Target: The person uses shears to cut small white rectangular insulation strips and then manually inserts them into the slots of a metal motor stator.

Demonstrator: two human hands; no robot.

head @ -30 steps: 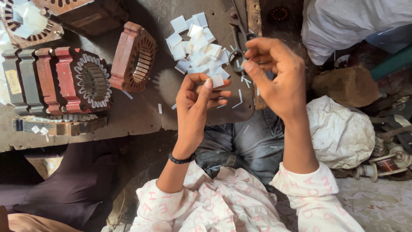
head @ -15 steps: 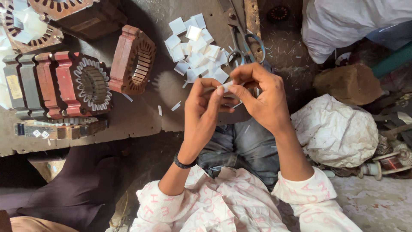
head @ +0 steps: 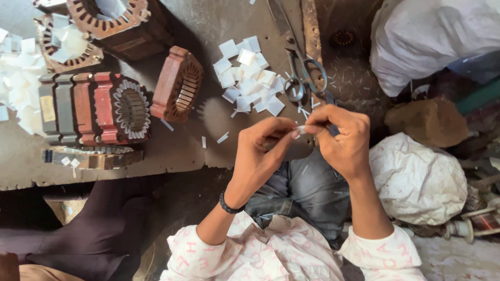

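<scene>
Fingertips of both hands met at picture centre over the person's lap. The left hand (head: pixel 260 151) was curled, thumb and forefinger pinched on one end of a small white paper slip (head: pixel 300 129); the right hand (head: pixel 341 138) was likewise closed, pinching the other end at 3 o'clock from the left fingertips. At 12 o'clock from the hands lay a heap of white paper pieces (head: pixel 249 78) on the grimy work board (head: pixel 208 151), with a pair of scissors (head: pixel 307 78) just beside the heap at its 3 o'clock. At 9 o'clock stood a row of red and grey stator cores (head: pixel 94 106), and a single red stator core (head: pixel 178 86) tilted near it. At 4 o'clock sat a white sack (head: pixel 419 179).
</scene>
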